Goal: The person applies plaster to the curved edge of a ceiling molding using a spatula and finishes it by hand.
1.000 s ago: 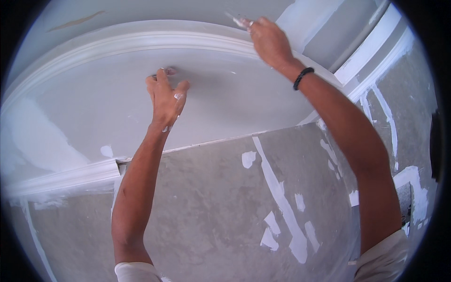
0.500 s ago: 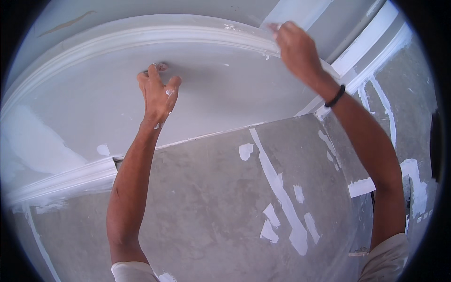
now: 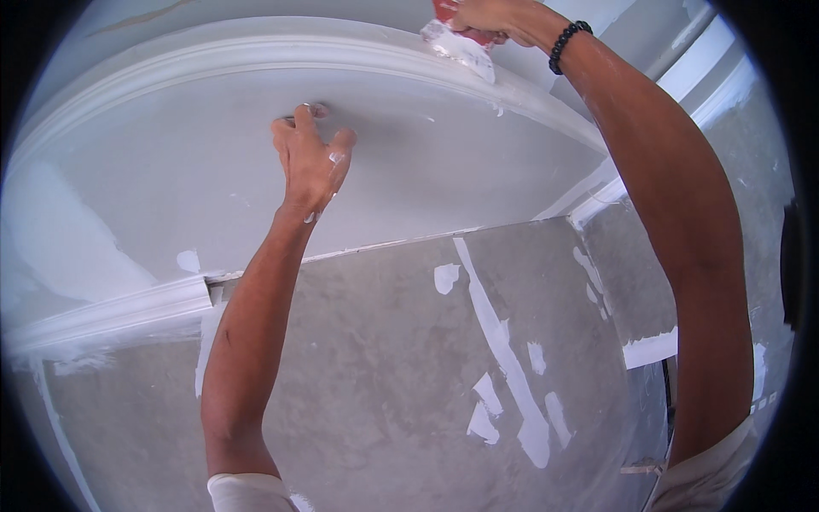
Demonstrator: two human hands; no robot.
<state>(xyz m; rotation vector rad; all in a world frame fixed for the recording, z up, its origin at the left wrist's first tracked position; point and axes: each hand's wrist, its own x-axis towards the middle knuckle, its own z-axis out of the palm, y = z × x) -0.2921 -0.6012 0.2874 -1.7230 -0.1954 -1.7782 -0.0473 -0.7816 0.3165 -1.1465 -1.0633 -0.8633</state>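
Note:
Up at the top, my right hand (image 3: 499,19) is closed round a putty knife (image 3: 461,53) with red on its grip. White filler coats its broad blade, which lies against the curved white moulding (image 3: 281,53). A dark beaded bracelet circles that wrist. My left hand (image 3: 314,158) is raised to the grey ceiling panel (image 3: 392,162) inside the curve, its fingers bent and thumb out to the side. A small pinkish rounded shape shows by its fingertips; what it is, I cannot make out. White smears dot this hand and wrist.
Below the panel stands a grey wall (image 3: 375,358) with white filler patches and a long filler strip (image 3: 503,350). A length of straight white cornice (image 3: 111,316) ends left of my left forearm. At right are another grey wall and a dark opening (image 3: 648,410).
My right hand has swung up and left with the putty knife, bringing the blade onto the moulding. My left hand appears slightly further right, its finger pose the same. The view has shifted a little.

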